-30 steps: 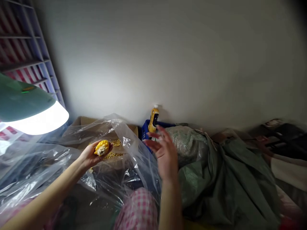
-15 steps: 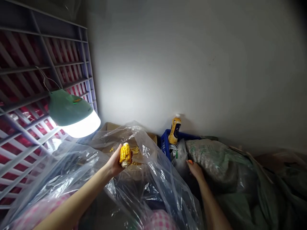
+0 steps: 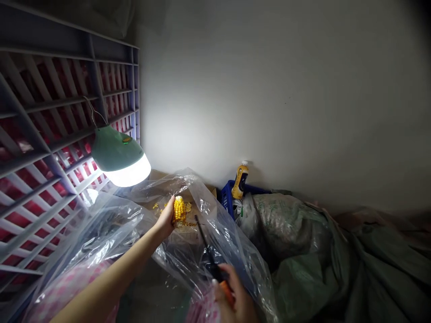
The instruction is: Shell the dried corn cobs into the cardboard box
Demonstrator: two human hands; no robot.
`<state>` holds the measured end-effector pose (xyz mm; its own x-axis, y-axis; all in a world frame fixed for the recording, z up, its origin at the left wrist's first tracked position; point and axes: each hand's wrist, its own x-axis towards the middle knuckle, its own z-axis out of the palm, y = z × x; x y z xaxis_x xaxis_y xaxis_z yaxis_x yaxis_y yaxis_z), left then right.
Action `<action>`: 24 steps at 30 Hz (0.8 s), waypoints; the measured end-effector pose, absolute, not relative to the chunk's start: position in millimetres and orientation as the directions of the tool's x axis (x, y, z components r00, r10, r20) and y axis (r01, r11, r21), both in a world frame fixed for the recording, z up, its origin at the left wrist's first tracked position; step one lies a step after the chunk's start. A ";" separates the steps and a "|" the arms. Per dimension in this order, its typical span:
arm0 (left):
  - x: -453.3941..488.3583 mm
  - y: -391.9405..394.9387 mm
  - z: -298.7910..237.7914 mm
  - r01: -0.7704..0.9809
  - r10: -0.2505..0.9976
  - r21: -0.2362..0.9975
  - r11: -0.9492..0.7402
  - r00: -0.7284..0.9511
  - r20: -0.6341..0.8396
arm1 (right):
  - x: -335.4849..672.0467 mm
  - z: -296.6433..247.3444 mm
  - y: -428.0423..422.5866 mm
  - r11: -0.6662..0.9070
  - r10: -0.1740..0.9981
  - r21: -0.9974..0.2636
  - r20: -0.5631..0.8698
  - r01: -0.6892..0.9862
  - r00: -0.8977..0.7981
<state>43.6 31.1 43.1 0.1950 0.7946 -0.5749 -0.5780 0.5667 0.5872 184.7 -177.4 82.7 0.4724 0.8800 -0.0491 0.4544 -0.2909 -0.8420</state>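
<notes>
A yellow ear of corn (image 3: 179, 210) is gripped in my left hand (image 3: 166, 219), its pale end pointing up. My right hand (image 3: 232, 291), at the lower middle, is closed around the orange and black handle of a screwdriver (image 3: 209, 258). The dark shaft slants up and left, its tip a little to the right of the corn and apart from it. Behind and below the corn, loose kernels (image 3: 190, 224) lie on a cardboard surface (image 3: 188, 235). Clear plastic sheeting (image 3: 222, 226) spreads around both hands and over my lap.
A lit green lamp (image 3: 119, 154) hangs from a purple slatted crate (image 3: 67, 134) on the left. Against the wall, a yellow bottle (image 3: 240, 180) stands at a blue basket (image 3: 227, 197). Stuffed sacks (image 3: 292, 220) and dark green cloth (image 3: 303, 278) fill the right side.
My right hand has come from beside the sacks to the lower middle, and the screwdriver now shows fully. The corn in my left hand has turned a little more upright. The view has shifted slightly.
</notes>
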 end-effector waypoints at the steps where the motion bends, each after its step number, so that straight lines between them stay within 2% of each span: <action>1: 44.3 30.9 41.2 -0.552 0.799 0.614 0.564 0.176 -0.575 | 169.5 76.8 -176.8 -0.263 0.897 -0.806 -0.002 0.531 0.442; 5: 43.3 32.7 33.9 -0.460 0.806 0.692 0.556 0.096 -0.584 | 145.7 71.4 -169.9 -0.214 0.944 -0.698 0.031 0.683 0.328; 9: 39.7 38.0 28.5 -0.407 0.826 0.741 0.534 0.061 -0.561 | 152.6 80.8 -167.1 -0.234 0.952 -0.641 0.000 0.731 0.305; 14: 35.2 42.1 28.9 -0.350 0.858 0.804 0.481 0.002 -0.513 | 153.2 88.0 -160.0 -0.312 0.942 -0.647 -0.114 0.695 0.317; 17: 32.5 40.3 36.2 -0.312 0.868 0.820 0.480 0.033 -0.496 | 150.0 92.0 -155.4 -0.349 0.931 -0.662 -0.165 0.663 0.325; 24: 26.3 39.1 55.1 -0.218 0.931 0.908 0.357 0.006 -0.365 | 145.3 103.4 -153.2 -0.423 0.903 -0.697 -0.276 0.579 0.328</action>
